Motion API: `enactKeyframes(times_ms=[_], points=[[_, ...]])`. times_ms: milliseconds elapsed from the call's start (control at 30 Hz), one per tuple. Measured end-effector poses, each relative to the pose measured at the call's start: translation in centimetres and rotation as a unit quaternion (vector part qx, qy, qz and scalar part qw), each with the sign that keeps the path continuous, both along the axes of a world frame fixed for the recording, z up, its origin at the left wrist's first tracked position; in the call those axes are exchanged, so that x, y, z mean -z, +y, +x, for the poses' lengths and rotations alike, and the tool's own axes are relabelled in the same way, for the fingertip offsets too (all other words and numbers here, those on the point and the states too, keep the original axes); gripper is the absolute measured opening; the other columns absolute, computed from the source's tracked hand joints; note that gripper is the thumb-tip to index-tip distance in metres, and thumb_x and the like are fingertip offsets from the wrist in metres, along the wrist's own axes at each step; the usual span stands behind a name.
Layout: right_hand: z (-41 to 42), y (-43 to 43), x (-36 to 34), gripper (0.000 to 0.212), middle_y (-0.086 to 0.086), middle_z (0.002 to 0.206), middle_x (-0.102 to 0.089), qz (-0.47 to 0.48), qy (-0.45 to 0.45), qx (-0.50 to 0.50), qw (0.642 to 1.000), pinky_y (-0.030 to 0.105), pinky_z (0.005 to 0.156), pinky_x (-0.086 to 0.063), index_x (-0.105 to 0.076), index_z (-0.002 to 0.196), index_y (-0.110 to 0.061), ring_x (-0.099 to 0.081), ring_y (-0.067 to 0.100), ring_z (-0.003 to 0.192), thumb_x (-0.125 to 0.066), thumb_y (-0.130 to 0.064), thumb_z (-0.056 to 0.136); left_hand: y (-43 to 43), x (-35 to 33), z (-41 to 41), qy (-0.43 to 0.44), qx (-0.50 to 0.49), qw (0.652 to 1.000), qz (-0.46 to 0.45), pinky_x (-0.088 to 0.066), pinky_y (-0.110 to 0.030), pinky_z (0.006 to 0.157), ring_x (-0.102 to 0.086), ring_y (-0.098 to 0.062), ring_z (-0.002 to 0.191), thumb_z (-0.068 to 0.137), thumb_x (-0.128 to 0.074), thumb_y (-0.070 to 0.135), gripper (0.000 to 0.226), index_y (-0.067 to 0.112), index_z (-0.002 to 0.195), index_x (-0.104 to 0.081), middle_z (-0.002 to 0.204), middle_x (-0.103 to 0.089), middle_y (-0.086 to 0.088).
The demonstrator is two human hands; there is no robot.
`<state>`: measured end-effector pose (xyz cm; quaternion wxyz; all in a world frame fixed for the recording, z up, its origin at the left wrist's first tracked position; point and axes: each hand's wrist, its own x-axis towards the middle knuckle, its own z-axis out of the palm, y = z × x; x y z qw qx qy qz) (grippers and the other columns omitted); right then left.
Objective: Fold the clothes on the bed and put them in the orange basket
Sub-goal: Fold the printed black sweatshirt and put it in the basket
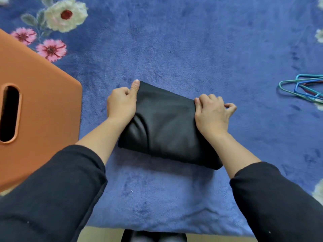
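The folded garment (166, 123) lies on the bed (174, 49), its long axis running left to right. Each end is gripped, by the left hand (120, 103) and the right hand (211, 114), with fingers (203, 98) curled on the cloth. The basket (43, 110) stands to the left, nearer the left hand.

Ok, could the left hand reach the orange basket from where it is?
Probably yes: only blue blanket lies between the left hand and the orange basket, though it grips the black garment.
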<state>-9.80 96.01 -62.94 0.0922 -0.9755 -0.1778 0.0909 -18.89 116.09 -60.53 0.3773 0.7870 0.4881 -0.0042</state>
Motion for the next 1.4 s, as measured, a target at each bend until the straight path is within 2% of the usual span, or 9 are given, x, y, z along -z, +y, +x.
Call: enactKeyframes(times_ms=[100, 367, 567, 767, 933, 1033, 1167, 1267, 1400], points=[[-0.1, -0.1, 0.1, 0.032, 0.004, 0.095, -0.057, -0.028, -0.014, -0.014, 0.999, 0.045, 0.092, -0.020, -0.057, 0.092, -0.015, -0.049, 0.025, 0.096, -0.030, -0.029, 0.103, -1.2, -0.8, -2.8, -0.039, -0.033, 0.999, 0.017, -0.029, -0.031, 0.067, -0.047, -0.020, 0.071, 0.094, -0.049, 0.054, 0.046, 0.014, 0.070, -0.054, 0.061, -0.049, 0.007], [-0.8, -0.3, 0.4, 0.034, 0.005, 0.089, -0.053, -0.046, -0.053, -0.016, 0.997, 0.040, 0.083, -0.017, -0.055, 0.091, -0.012, -0.047, 0.026, 0.090, -0.027, -0.026, 0.104, -6.0, -0.5, -11.3, -0.128, 0.018, 0.986, 0.104, -0.034, -0.023, 0.073, -0.045, -0.015, 0.081, 0.091, -0.057, 0.038, 0.022, 0.018, 0.084, -0.060, 0.080, -0.054, 0.008], [-0.5, -0.5, 1.0, 0.031, 0.002, 0.084, -0.042, -0.040, -0.062, -0.029, 0.997, 0.038, 0.080, -0.015, -0.050, 0.089, -0.014, -0.037, 0.022, 0.083, -0.026, -0.025, 0.104, -5.6, -2.1, -10.1, -0.243, -0.096, 0.965, -0.037, -0.032, -0.023, 0.056, -0.034, -0.009, 0.058, 0.099, -0.050, 0.029, 0.024, 0.022, 0.076, -0.050, 0.061, -0.041, 0.007], [-1.4, -0.9, 0.9, 0.035, 0.004, 0.087, -0.049, 0.006, -0.094, -0.048, 0.994, 0.038, 0.082, -0.017, -0.051, 0.087, -0.013, -0.044, 0.025, 0.085, -0.024, -0.029, 0.103, -3.8, 0.9, -11.9, -0.079, -0.060, 0.995, -0.034, -0.033, -0.038, 0.059, -0.037, -0.017, 0.053, 0.100, -0.044, 0.042, 0.038, 0.018, 0.070, -0.043, 0.050, -0.038, 0.008], [-2.6, -2.9, -0.2, 0.044, 0.003, 0.119, -0.050, 0.184, 0.005, 0.182, 0.966, 0.037, 0.093, -0.023, -0.053, 0.111, -0.013, -0.041, 0.022, 0.116, -0.040, -0.051, 0.093, -3.2, -0.6, -10.6, -0.104, -0.005, 0.987, 0.121, -0.033, -0.032, 0.086, -0.050, -0.028, 0.099, 0.099, -0.042, 0.026, 0.022, 0.010, 0.110, -0.052, 0.097, -0.058, -0.003], [-4.7, -5.0, -1.1, 0.058, 0.001, 0.119, -0.043, 0.293, 0.085, 0.318, 0.898, 0.030, 0.088, -0.033, -0.046, 0.120, -0.012, -0.050, 0.014, 0.101, -0.049, -0.059, 0.086, -4.0, -1.4, -7.9, -0.121, 0.137, 0.968, 0.174, -0.020, -0.031, 0.108, -0.036, -0.028, 0.127, 0.093, -0.049, 0.037, 0.043, 0.014, 0.130, -0.048, 0.135, -0.044, -0.011], [-7.2, -7.8, -2.1, 0.039, -0.009, 0.092, -0.061, 0.317, 0.254, 0.341, 0.848, 0.016, 0.068, -0.041, -0.057, 0.109, -0.014, -0.056, -0.005, 0.072, -0.062, -0.047, 0.089, -4.0, -1.0, -4.5, -0.032, 0.066, 0.996, -0.055, -0.026, -0.035, 0.110, -0.033, -0.024, 0.134, 0.082, -0.065, 0.051, 0.081, 0.032, 0.146, -0.020, 0.148, -0.030, -0.004], [-7.1, -8.3, -2.9, 0.026, -0.008, 0.088, -0.073, 0.341, 0.389, 0.306, 0.799, 0.015, 0.068, -0.048, -0.067, 0.101, -0.014, -0.067, -0.003, 0.077, -0.068, -0.035, 0.086, -2.5, -0.5, -4.0, 0.047, -0.042, 0.985, -0.160, -0.038, -0.039, 0.107, -0.047, -0.023, 0.126, 0.071, -0.069, 0.063, 0.092, 0.023, 0.143, -0.029, 0.142, -0.045, -0.003], [-3.3, -8.6, -4.2, 0.041, 0.009, 0.105, -0.073, 0.356, 0.476, 0.282, 0.753, 0.032, 0.085, -0.050, -0.071, 0.104, -0.008, -0.069, 0.022, 0.100, -0.078, -0.025, 0.068, -2.9, -1.6, -6.4, -0.011, -0.102, 0.923, -0.372, -0.052, -0.026, 0.067, -0.067, -0.014, 0.079, 0.076, -0.073, 0.036, 0.033, 0.015, 0.101, -0.067, 0.099, -0.072, -0.004]])
